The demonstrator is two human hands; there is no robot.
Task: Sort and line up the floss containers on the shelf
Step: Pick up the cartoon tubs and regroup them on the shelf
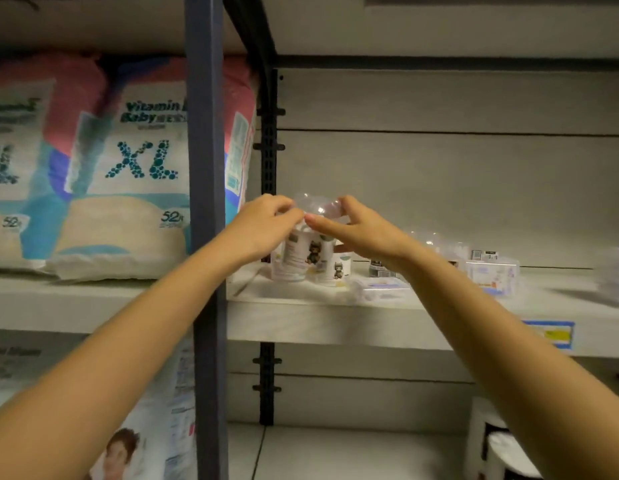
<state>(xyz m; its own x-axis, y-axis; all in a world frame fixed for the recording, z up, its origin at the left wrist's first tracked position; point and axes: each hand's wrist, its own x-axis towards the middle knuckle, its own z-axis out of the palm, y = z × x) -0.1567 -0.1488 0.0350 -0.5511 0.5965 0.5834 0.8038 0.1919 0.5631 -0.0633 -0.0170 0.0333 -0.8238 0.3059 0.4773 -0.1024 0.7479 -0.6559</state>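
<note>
A clear floss container (316, 206) with a domed lid and a cat label stands at the left end of the pale shelf (336, 317). My left hand (263, 225) and my right hand (361, 230) both grip its lid from either side. A second, shorter cat-label container (336, 268) sits just in front of it on the right. Further right lie a flat clear pack (381, 287), a clear box with pink print (493, 273), and several more clear containers (450, 249), partly hidden by my right arm.
A dark steel upright (207, 237) splits the view. Left of it, XL diaper packs (128, 174) fill the neighbouring shelf. A blurred clear stack (614, 275) sits at the far right. A blue and yellow price tag (549, 334) hangs on the shelf edge. A white stool (498, 441) stands below.
</note>
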